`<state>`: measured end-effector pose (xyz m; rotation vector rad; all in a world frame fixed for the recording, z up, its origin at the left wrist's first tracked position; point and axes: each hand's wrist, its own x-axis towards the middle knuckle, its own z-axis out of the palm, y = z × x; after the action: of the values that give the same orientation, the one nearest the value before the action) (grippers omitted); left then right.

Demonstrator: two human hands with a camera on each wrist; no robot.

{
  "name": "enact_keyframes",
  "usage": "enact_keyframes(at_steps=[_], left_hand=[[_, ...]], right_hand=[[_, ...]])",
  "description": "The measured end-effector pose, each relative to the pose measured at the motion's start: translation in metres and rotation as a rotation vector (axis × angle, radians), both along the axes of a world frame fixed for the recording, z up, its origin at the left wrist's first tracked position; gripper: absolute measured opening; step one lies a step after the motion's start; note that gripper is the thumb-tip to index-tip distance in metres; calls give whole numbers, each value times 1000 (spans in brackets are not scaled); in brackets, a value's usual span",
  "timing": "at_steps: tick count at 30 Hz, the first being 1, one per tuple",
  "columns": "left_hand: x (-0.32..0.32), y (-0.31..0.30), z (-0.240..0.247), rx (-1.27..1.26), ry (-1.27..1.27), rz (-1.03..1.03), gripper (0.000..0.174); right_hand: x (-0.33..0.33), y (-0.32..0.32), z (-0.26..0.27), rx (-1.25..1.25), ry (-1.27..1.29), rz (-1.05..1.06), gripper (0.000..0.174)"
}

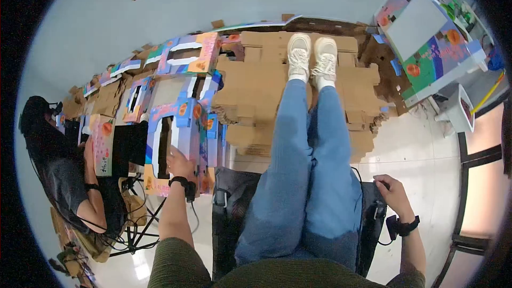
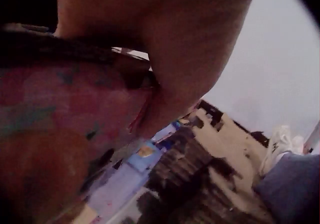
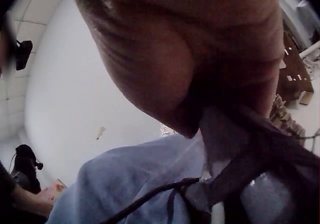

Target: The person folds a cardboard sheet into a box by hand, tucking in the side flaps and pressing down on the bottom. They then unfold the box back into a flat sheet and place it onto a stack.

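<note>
- The left hand [image 1: 180,164] gripped the top edge of a printed carton [image 1: 184,122], with fingers and thumb closed on the board. In the left wrist view the palm [image 2: 165,34] lay tight against the carton's blurred red and blue print [image 2: 50,134].
- That carton stood upright on the floor, just beside the left edge of the chair [image 1: 226,192]. It was at the front of a row of similar flat purple-blue cartons printed with orange fruit.
- The right hand [image 1: 392,192] sat on the right edge of the chair with its fingers curled over the dark rim. The right wrist view showed only the hand [image 3: 175,49] up close, over blue jeans [image 3: 130,184].
- Both legs in jeans [image 1: 309,170] stretched forward. The white sneakers [image 1: 312,56] rested on a stack of flat brown cardboard [image 1: 250,90] at the far edge of the floor, against the wall.
- An assembled box [image 1: 421,26] with a white top and fruit-printed sides stood in the far right corner, with a white bin [image 1: 458,109] near it.
- Another person [image 1: 58,165] in dark clothes sat at the left edge of the floor, holding a carton panel [image 1: 103,152]. It bore a few dark characters, too small to read.
- No brand name or other writing was legible on any carton.
</note>
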<state>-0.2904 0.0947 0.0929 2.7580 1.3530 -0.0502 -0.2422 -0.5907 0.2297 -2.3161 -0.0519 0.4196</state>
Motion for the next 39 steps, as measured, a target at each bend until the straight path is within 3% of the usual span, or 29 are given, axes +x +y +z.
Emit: enact_keyframes(at_steps=[3, 4, 6, 7, 8, 11, 15, 16, 17, 18, 19, 20, 21, 24, 26, 30, 32, 33, 34, 36, 38, 39], left_hand=[[31, -5, 31, -105, -240, -118, 105], [43, -2, 33, 23, -391, -279, 102], [72, -21, 81, -134, -436, -370, 103], [82, -35, 93, 45, -598, -580, 102], [92, -59, 125, 3, -634, -687, 102], [134, -113, 189, 73, -594, -1072, 97], [182, -197, 204, 221, -506, -1324, 91], [202, -213, 181, 239, -531, -1328, 82], [207, -241, 182, 109, -324, -1220, 68], [212, -256, 156, 199, -341, -1188, 51], [225, -274, 140, 207, -25, -1095, 48], [217, -284, 109, 307, -302, -1056, 49], [219, -290, 86, 350, -417, -1045, 54], [200, -296, 98, 216, -480, -1107, 55], [172, -289, 136, 52, -267, -1103, 65], [127, -225, 164, -199, -310, -1140, 64], [103, -173, 163, -290, -421, -1045, 50], [84, -141, 147, -156, -526, -1048, 47], [62, -123, 160, -300, -366, -883, 46], [19, -64, 106, -158, -408, -764, 51], [-24, -30, 66, -205, -169, -487, 61], [-46, -3, 12, -107, -143, -413, 66]], right_hand=[[-2, -3, -4, 7, -59, 27, 25], [-1, -2, -1, -6, -47, 18, 25], [-2, 0, 2, -27, -15, 3, 25], [-2, -3, -2, -13, -30, 12, 25], [-3, -6, -8, -7, -68, 30, 25], [-5, -11, -16, -20, -125, 41, 24], [-9, -9, -14, 4, -125, 21, 22], [-9, -14, -26, 32, -196, 39, 22], [-10, -15, -27, 48, -189, 16, 22], [-10, -14, -27, 64, -182, -5, 23], [-12, -9, -21, 26, -172, -17, 23], [-13, -8, -20, 27, -177, -11, 22], [-13, -7, -20, 30, -210, 1, 22], [-13, -9, -24, 76, -242, 7, 19], [-9, -15, -37, 99, -239, 14, 18], [-10, -16, -38, 81, -239, 27, 16], [-9, -19, -40, 54, -285, 59, 15], [-10, -17, -37, 36, -275, 41, 14], [-12, -11, -27, 51, -200, -1, 14], [-9, -12, -34, 30, -260, 42, 14], [-7, -16, -37, 40, -266, 51, 13], [-6, -19, -40, 29, -241, 37, 13]])
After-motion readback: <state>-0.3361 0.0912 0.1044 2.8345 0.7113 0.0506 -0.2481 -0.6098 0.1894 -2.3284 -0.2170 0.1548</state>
